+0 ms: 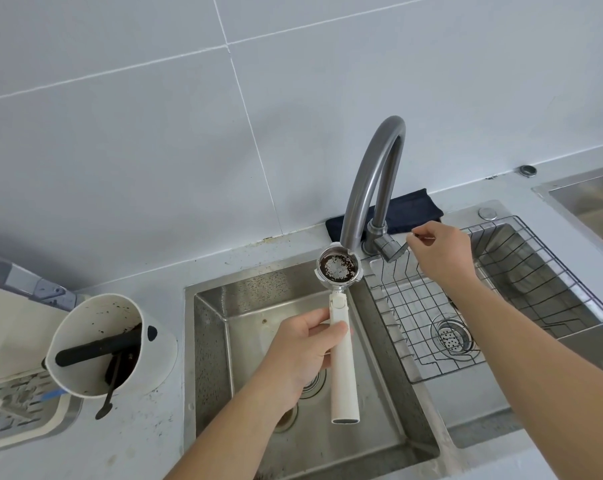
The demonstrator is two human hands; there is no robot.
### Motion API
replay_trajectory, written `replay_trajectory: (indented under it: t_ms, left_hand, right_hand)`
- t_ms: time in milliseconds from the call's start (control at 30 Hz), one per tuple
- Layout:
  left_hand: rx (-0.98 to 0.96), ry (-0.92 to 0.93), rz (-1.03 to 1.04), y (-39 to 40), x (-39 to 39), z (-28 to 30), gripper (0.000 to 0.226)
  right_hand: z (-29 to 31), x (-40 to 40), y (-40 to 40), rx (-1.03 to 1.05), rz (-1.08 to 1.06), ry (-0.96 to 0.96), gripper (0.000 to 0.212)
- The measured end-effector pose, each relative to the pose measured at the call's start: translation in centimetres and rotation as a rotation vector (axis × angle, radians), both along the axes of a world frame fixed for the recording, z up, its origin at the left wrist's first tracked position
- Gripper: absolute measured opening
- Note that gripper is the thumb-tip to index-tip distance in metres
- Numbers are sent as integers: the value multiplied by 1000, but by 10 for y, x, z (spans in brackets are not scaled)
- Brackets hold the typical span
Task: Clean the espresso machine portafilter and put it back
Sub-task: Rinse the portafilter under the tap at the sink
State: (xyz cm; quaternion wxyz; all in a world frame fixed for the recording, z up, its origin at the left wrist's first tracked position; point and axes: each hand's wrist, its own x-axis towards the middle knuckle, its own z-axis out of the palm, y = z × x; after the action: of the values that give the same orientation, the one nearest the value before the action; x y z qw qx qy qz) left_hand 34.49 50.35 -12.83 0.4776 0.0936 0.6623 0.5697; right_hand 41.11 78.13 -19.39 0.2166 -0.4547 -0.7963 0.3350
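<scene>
Head view looks steeply down, close over sink (210,306).

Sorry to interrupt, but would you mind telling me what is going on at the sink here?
A person is about to rinse a portafilter. The left hand holds it by its white handle over the left sink basin, the basket, still flecked with coffee grounds, under the faucet spout. The right hand is at the faucet lever. No water shows yet.
</scene>
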Motion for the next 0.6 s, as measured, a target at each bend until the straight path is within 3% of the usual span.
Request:
replay_trajectory:
  t_ms: [300, 600]
  left_hand:
    - [23, -26, -1, -1, -2, -1, 32]
    - [78, -195, 37, 6, -2, 1, 20]
  right_hand:
    - [-1, 2, 0, -30, -11, 16, 18]
    - [-1, 2, 0, -54, -18, 22, 17]
